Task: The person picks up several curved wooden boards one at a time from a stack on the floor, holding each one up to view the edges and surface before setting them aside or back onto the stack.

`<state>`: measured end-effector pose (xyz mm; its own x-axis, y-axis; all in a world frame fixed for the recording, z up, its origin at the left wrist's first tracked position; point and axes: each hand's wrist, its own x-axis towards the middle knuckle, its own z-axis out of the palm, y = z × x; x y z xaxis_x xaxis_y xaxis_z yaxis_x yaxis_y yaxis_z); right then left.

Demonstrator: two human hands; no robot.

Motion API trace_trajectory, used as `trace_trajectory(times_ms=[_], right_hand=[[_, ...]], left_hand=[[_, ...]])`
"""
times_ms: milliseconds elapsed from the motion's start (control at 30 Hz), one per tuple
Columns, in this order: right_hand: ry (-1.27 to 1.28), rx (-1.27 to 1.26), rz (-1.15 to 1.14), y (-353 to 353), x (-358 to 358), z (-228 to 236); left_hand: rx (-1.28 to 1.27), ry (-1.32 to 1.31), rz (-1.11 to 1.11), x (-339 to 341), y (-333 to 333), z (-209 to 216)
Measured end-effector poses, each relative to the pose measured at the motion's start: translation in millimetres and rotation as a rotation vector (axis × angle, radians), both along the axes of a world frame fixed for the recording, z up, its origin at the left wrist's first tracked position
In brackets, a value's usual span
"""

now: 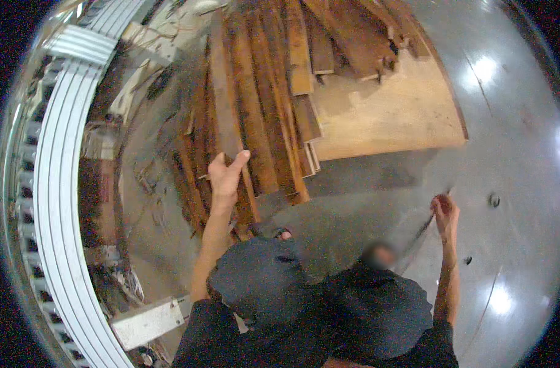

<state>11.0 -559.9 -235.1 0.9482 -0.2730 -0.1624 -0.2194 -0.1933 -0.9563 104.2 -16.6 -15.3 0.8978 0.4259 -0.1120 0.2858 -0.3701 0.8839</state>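
Note:
My left hand [226, 178] is closed around the near end of a long greyish-brown wooden plank [223, 92], thumb on one edge and fingers on the other. Beside that plank lie several dark brown planks [258, 122] in an uneven pile running away from me. Out to the right, my right hand [445, 214] is raised with curled fingers. A reddish, blurred thing shows at its fingertips, and a thin dark strip [420, 233] slants from there down toward my feet. What exactly this hand grips is too blurred to tell.
A pale plywood sheet [384, 116] lies under the far right planks on the grey floor [507, 184]. Ribbed metal profiles [59, 184] run along the left, with a white beam [148, 322] near my left side. My bent knees [261, 279] in dark trousers are close in front.

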Motion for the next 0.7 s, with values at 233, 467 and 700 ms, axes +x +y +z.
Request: trace_trajectory(times_ms=[233, 467, 700], right_hand=[[-0.059, -0.649, -0.139, -101, 143, -22], [-0.119, -1.027, -0.047, -106, 236, -35], [-0.096, -1.159, 0.13, -139, 239, -60]], left_hand=[[0.195, 0.002, -0.084, 30, 14, -12], [0.669, 0.16, -0.167, 44, 3, -34], [0.615, -0.102, -0.25, 37, -19, -15]])
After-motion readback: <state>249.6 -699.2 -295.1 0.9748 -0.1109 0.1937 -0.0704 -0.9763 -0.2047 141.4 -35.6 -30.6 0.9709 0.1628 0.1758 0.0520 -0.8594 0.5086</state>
